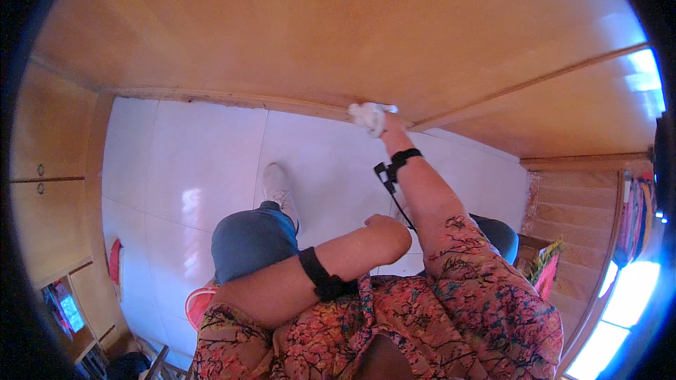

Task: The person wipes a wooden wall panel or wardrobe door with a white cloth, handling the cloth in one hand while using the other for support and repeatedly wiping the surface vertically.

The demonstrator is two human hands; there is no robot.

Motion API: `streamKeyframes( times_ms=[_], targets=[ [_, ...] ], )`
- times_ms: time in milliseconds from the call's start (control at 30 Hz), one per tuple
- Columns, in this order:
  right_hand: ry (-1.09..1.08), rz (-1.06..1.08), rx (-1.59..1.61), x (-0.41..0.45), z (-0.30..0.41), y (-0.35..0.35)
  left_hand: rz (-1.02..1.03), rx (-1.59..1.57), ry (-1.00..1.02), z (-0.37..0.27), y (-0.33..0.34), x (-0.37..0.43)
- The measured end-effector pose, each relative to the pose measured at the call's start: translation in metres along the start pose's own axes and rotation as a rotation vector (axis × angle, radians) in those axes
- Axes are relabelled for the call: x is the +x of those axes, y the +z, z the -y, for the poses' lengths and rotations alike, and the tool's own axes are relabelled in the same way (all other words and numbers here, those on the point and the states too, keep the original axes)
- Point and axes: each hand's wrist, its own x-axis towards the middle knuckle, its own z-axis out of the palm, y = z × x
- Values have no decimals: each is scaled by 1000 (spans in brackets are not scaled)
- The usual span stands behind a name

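Note:
My right hand reaches forward, shut on a crumpled white cloth. The cloth is at the bottom edge of a large wooden panel, by the wooden strip where it meets the floor. Hand and cloth are slightly blurred. Bent across my lap, my left hand has its back towards me. Its fingers are curled under and hidden, so I cannot see whether it holds anything. A black strap circles my right wrist and another black strap my left forearm.
White floor tiles stretch before me, with my shoe on them. A red plastic container stands by my left side. At the left are wooden cabinet doors with ring pulls. Hanging clothes and a bright window are at the right.

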Motion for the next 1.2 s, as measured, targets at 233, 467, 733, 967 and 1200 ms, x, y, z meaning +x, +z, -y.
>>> streamKeyframes(
  times_ms=[233, 467, 733, 967, 1200],
  targets=[
    [-253, -326, 418, -87, 104, -88, -208, 111, 82, 8, -15, -8],
    [-821, -132, 210, -204, 272, -79, -498, 177, 178, 21, -6, -3],
    [-1353, -784, -176, -272, 375, -60, -443, 76, 157, 36, -20, -23],
    [-1261, -767, -134, -174, 254, -58, -475, 142, 43, 63, -9, 7],
    [-728, -1067, -477, -170, 194, -44, -412, 201, -147, 58, -38, -33]
  ],
)
